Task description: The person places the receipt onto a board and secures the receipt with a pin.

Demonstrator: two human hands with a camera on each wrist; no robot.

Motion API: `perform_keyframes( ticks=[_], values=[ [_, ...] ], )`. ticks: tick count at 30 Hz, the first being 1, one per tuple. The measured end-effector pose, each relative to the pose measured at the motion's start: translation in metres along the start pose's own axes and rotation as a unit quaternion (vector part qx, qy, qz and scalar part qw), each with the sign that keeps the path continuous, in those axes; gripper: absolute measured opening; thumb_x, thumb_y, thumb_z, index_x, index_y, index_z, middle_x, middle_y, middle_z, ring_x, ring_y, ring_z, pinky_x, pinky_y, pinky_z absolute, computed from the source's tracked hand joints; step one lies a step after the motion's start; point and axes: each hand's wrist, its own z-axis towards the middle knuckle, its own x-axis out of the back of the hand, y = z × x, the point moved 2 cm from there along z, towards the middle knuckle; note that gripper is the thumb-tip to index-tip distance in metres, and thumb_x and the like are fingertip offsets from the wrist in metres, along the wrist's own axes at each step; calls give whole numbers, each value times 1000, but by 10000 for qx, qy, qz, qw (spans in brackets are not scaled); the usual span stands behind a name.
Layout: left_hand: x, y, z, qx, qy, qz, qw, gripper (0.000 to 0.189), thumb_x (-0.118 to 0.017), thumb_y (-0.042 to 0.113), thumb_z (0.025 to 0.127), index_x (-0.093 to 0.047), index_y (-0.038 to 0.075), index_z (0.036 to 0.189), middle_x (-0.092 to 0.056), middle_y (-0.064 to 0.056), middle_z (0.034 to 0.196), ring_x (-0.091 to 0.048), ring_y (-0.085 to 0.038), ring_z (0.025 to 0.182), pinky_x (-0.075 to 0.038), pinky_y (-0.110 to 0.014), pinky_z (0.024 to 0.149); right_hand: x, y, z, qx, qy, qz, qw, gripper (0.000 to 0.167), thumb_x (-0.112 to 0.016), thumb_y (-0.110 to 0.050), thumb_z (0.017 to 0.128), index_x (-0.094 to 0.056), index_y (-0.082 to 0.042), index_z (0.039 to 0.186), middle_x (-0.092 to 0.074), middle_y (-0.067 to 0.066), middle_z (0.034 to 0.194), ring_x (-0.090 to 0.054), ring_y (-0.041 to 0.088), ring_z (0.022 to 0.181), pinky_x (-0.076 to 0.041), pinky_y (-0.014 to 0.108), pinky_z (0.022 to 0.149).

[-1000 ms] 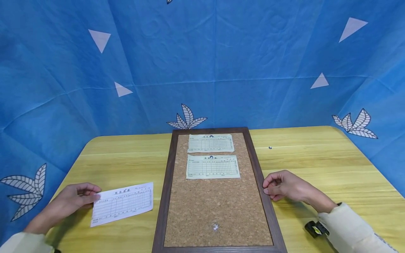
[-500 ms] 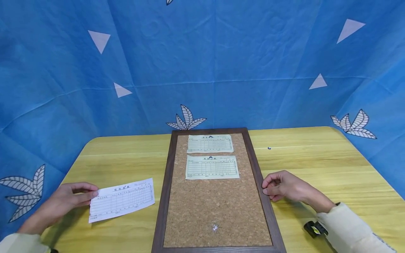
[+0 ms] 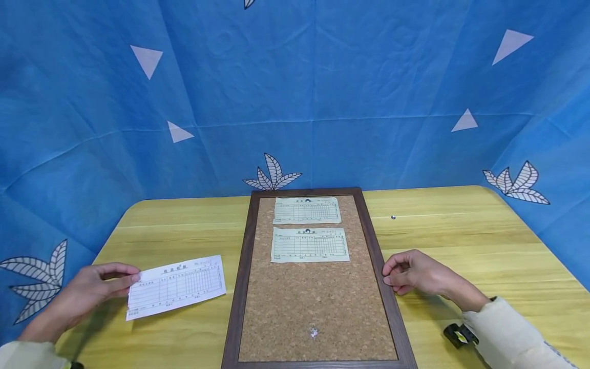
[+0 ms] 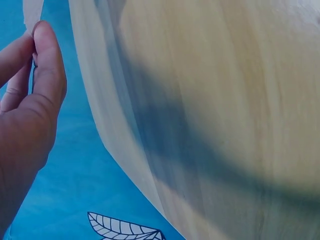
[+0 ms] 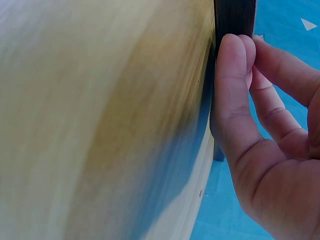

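At the left, my left hand (image 3: pixel 94 292) pinches a white printed form slip (image 3: pixel 177 287) by its left edge, between thumb and fingers. The slip hangs over the table; in the left wrist view only a narrow strip of the slip (image 4: pixel 33 12) shows past the fingertips. A framed cork board (image 3: pixel 318 302) lies in the middle. Two pale green form slips, an upper slip (image 3: pixel 306 212) and a lower slip (image 3: pixel 310 248), are fixed to it with thumbtacks at their top edges. My right hand (image 3: pixel 417 271), fingers curled, grips the right edge of the board's dark frame (image 5: pixel 235 17).
A single thumbtack (image 3: pixel 393 217) lies on the wooden table (image 3: pixel 465 225) right of the board. Near the board's lower end is a small whitish spot (image 3: pixel 314 332). A blue patterned cloth (image 3: pixel 313 102) hangs behind the table and around its sides.
My left hand has drifted slightly left and up in the head view, carrying the white slip with it. The right hand and the board stay in place.
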Motion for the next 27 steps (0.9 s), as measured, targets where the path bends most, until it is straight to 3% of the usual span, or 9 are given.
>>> perform_keyframes(
  ticks=[17, 27],
  values=[
    [-9, 10, 1, 21, -166, -154, 9997, 27, -66, 6, 96, -62, -14, 114, -67, -8, 101, -69, -18, 85, -58, -35, 78, 1, 0, 0, -79, 22, -17, 10000, 11, -64, 2, 94, -65, 11, 100, -63, 5, 81, -60, 18, 71, -58, 33, 65],
    [-17, 19, 2, -20, -207, 33, 9998, 31, -66, 9, 97, -60, -15, 116, -66, -8, 102, -69, -16, 86, -58, -34, 79, 1, -2, 0, -33, 9, 20, 10000, 11, -61, 4, 95, -65, 12, 100, -65, 5, 83, -60, 17, 69, -58, 32, 63]
  ],
)
